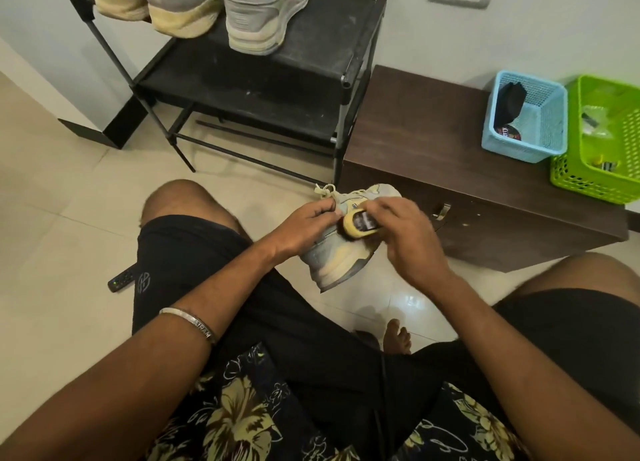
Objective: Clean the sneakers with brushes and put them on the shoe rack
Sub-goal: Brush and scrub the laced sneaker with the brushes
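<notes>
The person is sitting on the floor and working on a sneaker (341,249) that is hanging in the air between the knees, just in front of the near left corner of the cabinet (415,142). The left hand (304,227) is gripping it at the laced upper, fingers curled over the tongue end, with the sole tilting down and toward the person. The right hand (408,232) is closing its fingers round a yellow-backed brush (360,223) and pressing the bristles against the side of the upper; the fingertips themselves are lying behind the brush and are not showing.

This looks like the brushing step, well into the task: three other sneakers are already standing on the top shelf of the rack (360,45), one upright near its front edge (263,14) and two more at its left corner (180,7), cut off by the top of the view. Whether they are all cleaned cannot be told.

The next move is probably calling for short strokes along the side and down to the yellowed midsole, with the left hand turning the shoe to offer fresh areas. After that, the sneaker is going to need a free spot on the rack, most likely beside the upright one.

A blue basket (526,121) and a green basket (602,138) are sitting at the cabinet's right end.
</notes>
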